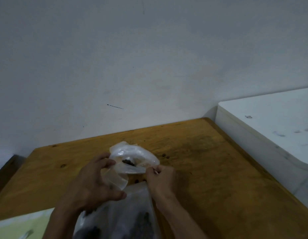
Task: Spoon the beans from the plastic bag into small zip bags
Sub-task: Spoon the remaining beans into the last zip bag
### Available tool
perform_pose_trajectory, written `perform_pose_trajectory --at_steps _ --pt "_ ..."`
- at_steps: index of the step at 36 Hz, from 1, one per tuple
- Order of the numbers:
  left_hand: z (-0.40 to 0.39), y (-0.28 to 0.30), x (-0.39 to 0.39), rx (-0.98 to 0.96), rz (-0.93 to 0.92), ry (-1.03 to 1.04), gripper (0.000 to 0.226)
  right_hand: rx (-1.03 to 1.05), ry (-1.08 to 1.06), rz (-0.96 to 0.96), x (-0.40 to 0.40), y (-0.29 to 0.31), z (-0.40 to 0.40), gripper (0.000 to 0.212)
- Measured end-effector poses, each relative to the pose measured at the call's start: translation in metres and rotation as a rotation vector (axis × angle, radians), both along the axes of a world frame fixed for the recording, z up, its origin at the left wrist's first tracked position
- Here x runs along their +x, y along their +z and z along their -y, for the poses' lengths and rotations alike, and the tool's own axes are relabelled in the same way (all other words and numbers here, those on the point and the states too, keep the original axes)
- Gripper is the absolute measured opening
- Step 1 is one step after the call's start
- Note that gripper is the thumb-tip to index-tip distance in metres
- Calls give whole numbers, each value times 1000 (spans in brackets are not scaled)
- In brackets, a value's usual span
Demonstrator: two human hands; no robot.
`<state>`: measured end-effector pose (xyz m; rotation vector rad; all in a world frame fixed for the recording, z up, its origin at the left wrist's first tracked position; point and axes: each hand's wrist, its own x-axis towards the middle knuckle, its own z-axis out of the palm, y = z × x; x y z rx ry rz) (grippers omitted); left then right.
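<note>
A clear plastic bag (132, 152) lies on the wooden table (210, 166), its mouth held open, with a few dark beans (128, 162) inside. My left hand (92, 183) grips the bag's left edge with curled fingers. My right hand (161, 178) pinches the right edge and also holds a thin pale handle, perhaps the spoon. A second clear bag (118, 218) holding dark beans lies close to me at the bottom, partly under my wrists.
Loose beans (164, 155) lie on the table right of the bag and between my hands. A white box-like surface (270, 125) stands at the right. A pale green sheet (20, 226) lies at the bottom left. The wall is close behind.
</note>
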<state>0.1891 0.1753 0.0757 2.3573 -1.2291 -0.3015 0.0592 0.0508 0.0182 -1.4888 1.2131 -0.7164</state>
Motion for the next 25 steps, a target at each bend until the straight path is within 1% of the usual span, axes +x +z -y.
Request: perform_pose_trajectory --at_steps 5,11,17,21,25 --pt "1 -3 2 36 -23 33 109 80 -35 66 -1 1 2 30" --pt "1 -1 0 45 -11 40 108 172 -37 106 -1 1 5 21" --pt "-5 -5 -1 49 6 38 112 262 -69 179 -6 4 10 22" --pt "-7 -5 -3 45 -20 25 115 202 -111 209 -7 7 15 22" --pt "-7 -7 -5 56 0 17 114 37 -85 138 -9 8 16 32"
